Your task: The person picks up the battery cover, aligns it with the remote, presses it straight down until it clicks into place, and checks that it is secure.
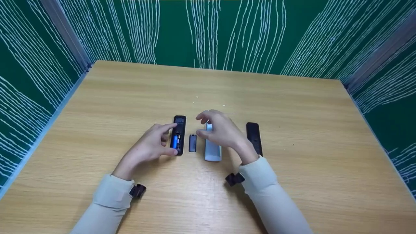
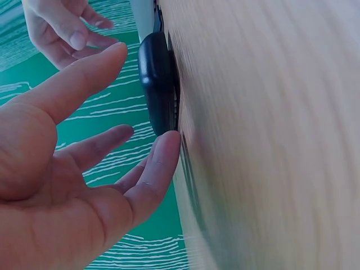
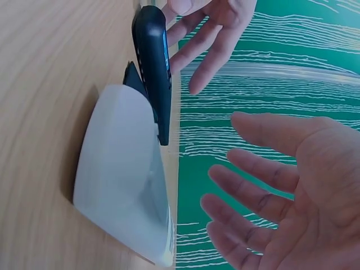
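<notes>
A black remote control (image 1: 179,121) lies back up with its battery bay uncovered; a blue battery (image 1: 175,142) sits inside. My left hand (image 1: 148,144) is at its left side, thumb near the lower end and index finger near the upper part. In the left wrist view the fingers are spread, fingertips right at the remote's edge (image 2: 156,79). A small dark battery cover (image 1: 192,143) lies to the right of this remote. My right hand (image 1: 222,130) hovers over a white remote control (image 1: 213,152), fingers loosely bent with nothing between them, hiding the remote's upper part.
Another black remote control (image 1: 253,133) lies to the right, partly behind my right wrist. A few tiny white bits (image 1: 224,105) are scattered farther back on the wooden table (image 1: 146,87). Green walls with white lines (image 1: 175,32) enclose the table's back and sides.
</notes>
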`<state>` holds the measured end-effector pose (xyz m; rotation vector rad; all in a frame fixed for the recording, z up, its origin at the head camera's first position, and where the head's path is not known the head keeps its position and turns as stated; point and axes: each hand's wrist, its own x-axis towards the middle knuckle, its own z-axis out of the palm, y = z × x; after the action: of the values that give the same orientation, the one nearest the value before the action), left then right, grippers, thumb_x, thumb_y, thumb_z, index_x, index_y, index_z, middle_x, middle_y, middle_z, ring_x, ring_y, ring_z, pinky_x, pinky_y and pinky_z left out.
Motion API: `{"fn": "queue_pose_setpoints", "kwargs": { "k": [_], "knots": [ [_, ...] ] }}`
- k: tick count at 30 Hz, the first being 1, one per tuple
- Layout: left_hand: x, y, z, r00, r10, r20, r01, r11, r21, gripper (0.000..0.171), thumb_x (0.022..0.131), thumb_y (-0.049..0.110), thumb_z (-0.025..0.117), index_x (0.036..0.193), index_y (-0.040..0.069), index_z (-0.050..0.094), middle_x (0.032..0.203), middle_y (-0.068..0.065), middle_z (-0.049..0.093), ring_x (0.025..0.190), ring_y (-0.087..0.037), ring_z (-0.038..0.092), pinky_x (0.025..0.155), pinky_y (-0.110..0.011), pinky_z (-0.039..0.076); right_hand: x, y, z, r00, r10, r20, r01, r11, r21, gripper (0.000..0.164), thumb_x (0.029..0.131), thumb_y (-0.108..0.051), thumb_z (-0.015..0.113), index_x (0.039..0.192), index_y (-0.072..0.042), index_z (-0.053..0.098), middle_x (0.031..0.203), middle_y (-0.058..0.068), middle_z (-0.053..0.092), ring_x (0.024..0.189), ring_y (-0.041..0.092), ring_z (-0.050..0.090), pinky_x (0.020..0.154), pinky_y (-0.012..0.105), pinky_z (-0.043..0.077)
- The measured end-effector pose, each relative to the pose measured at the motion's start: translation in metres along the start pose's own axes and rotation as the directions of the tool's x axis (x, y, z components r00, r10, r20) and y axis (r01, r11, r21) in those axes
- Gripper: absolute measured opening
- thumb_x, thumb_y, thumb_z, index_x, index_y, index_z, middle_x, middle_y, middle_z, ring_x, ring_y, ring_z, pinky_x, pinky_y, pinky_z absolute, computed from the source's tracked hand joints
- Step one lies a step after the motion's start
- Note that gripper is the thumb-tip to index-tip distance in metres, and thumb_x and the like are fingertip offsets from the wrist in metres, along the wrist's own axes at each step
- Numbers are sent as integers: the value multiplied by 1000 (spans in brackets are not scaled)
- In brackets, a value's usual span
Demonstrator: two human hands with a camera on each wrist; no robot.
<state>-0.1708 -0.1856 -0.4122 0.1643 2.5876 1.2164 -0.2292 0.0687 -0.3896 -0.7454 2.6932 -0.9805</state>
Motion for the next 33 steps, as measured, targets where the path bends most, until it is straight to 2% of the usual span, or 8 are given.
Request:
{"fn": "queue_pose_setpoints", "kwargs": {
  "k": [7,18,24,29,33],
  "knots": [
    [0,0,-1,1000,2,1,-2,1000,-23,93,85,9,88,165,15,41,139,-23,49,122,-37,57,107,-50,50,2,1,3,1000,-15,-28,14,1000,-8,45,98,-25,77,139,-11,67,128,5,66,117,28,63,98,42,57],
    [-1,-2,0,999,-5,38,10,991,-130,93,83,-3,86,164,9,41,143,-26,45,124,-37,64,103,-41,55,3,5,9,998,-29,-47,28,999,-17,45,98,-24,76,140,-11,66,129,6,65,117,24,63,100,42,56],
    [0,-3,-1,998,-13,54,19,993,-119,93,84,-3,85,164,9,40,141,-26,46,123,-35,65,101,-39,54,5,3,13,999,-12,-45,10,999,-52,44,99,-25,76,140,-14,67,131,6,65,118,26,61,103,45,54],
    [2,-3,-2,997,-3,72,12,992,-123,92,85,-5,83,165,7,38,145,-28,44,120,-34,65,97,-36,55,4,3,14,999,6,-40,-9,998,-62,45,99,-27,77,141,-15,67,133,6,64,120,26,60,106,47,53],
    [5,-2,-2,997,-10,81,18,995,-99,92,86,-4,83,165,9,38,148,-26,45,119,-32,63,98,-36,54,4,4,15,999,9,-32,-11,998,-55,45,99,-26,77,141,-13,67,134,6,63,120,26,59,106,46,52]
  ]
}}
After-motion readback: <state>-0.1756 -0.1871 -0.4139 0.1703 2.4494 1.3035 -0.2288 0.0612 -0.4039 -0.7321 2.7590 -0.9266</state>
